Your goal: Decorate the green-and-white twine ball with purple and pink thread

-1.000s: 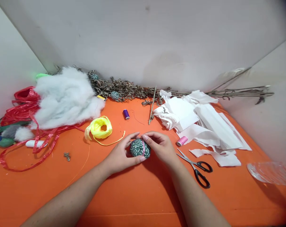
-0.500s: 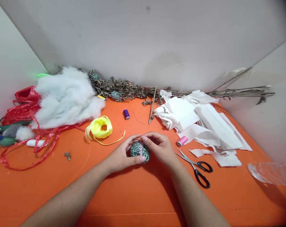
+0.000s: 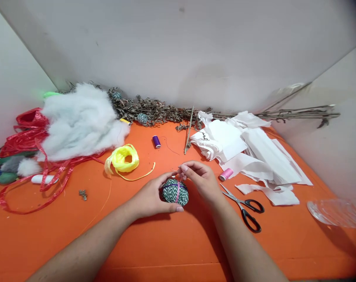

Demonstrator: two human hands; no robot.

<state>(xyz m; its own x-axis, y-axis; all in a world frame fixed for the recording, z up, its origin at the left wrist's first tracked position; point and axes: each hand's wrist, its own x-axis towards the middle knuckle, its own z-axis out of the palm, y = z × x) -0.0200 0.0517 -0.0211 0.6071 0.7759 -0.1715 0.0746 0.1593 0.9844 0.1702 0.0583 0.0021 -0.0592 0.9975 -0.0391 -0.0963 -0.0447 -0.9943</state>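
A ball of dark green and white twine point(image 3: 169, 192) rests in my left hand point(image 3: 150, 197), the thumb along its near side and the fingers behind it. Pink thread point(image 3: 178, 192) crosses the ball from top to bottom, and a purple strand runs across it sideways. Over the ball's upper right, my right hand point(image 3: 200, 178) pinches the pink thread's end between thumb and forefinger. The fingertips of both hands come close together there. Black-handled scissors point(image 3: 244, 206) lie right of my right hand, and a pink thread spool point(image 3: 226, 174) is just beyond them.
White stuffing point(image 3: 80, 121) and red ribbon point(image 3: 29, 129) pile up at left. A yellow ribbon coil point(image 3: 122, 160) and purple spool point(image 3: 156, 141) lie ahead. Dried branches point(image 3: 157, 107) line the wall. White cloth pieces point(image 3: 225, 141) and a clear plastic object point(image 3: 336, 213) are at right.
My left hand has turned the ball, so the purple strand now shows, and its thumb has slid lower. My right fingers have drawn slightly away from the ball with the thread.
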